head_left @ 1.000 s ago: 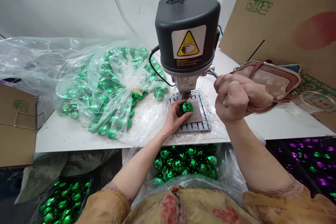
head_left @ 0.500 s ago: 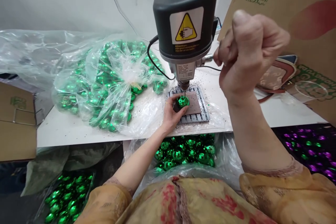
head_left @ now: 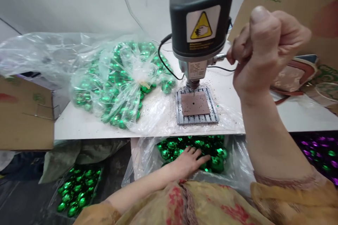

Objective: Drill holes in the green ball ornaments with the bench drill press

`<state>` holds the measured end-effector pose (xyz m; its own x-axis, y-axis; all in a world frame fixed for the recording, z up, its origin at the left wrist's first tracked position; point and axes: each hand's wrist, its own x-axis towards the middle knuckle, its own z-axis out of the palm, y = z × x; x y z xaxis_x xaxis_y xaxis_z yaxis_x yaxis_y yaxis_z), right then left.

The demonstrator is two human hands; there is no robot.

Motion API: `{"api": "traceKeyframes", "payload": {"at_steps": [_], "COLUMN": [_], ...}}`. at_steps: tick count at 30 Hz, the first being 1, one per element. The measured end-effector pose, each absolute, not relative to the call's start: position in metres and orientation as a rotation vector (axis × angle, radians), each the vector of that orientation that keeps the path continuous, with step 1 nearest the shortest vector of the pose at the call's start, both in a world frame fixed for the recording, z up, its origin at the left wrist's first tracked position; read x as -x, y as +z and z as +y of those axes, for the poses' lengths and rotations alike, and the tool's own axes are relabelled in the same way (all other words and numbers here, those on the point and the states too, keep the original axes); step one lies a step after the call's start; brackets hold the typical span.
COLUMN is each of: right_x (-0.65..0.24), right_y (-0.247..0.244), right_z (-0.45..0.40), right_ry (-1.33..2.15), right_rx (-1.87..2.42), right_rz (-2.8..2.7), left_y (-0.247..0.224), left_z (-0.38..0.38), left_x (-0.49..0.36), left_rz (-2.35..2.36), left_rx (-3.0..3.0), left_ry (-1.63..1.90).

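Note:
My left hand (head_left: 188, 163) lies with spread fingers on shiny faceted green baubles (head_left: 218, 163) in an open plastic bag below the table edge. My right hand (head_left: 264, 49) is raised in a fist around the silver lever (head_left: 220, 57) of a black bench drill (head_left: 200, 21). Beneath the drill's chuck (head_left: 192, 84) sits a slotted grey plate (head_left: 196, 119) with a brown pad (head_left: 195, 103) on it. The pad has a small central hole, and nothing stands on it. Dark specks and green bits surround the plate.
A tied plastic bag of green baubles (head_left: 118, 81) lies left of the drill on the white table (head_left: 87, 128). Green baubles fill a tray (head_left: 77, 191) low at left, and purple ones (head_left: 319, 156) lie low at right. A patterned purse (head_left: 293, 77) and cardboard sheets (head_left: 290, 7) stand at right.
My left hand has moved from the brown pad down to the lower bag, and the green bauble it held is gone from the pad. My right fist stays raised on the lever.

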<state>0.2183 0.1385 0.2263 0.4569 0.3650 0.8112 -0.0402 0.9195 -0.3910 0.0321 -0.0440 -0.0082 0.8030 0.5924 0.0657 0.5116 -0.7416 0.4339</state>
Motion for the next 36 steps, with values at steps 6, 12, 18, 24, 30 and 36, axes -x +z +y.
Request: {"api": "traceKeyframes", "payload": {"at_steps": [6,12,18,24,30,36], "right_x": [-0.215,-0.213,-0.218,-0.217,-0.214,-0.221], "right_y": [0.224,0.226,0.223,0.223,0.223,0.220], "right_z": [0.137,0.138,0.135,0.134,0.135,0.135], "right_ry": [0.214,0.230,0.255,0.253,0.232,0.296], "right_rx": [0.385,0.362,0.393,0.374,0.336,0.381], "right_rz": [-1.011,-0.964,-1.029,-1.068,-1.042,-1.049], "left_y": [0.045,0.085,0.091,0.103,0.120,0.091], "left_z": [0.012,0.152,0.219,0.195,0.130,0.111], "left_x": [0.015,0.086,0.102,0.093,0.048,0.001], "left_rz": [0.920,1.909,2.074,1.757,0.926,0.878], "left_rx": [-2.439,-2.149,-2.106,-1.817,-0.998,-1.086], "left_ry": [1.119,1.036,0.635,0.961,1.247,1.213]}}
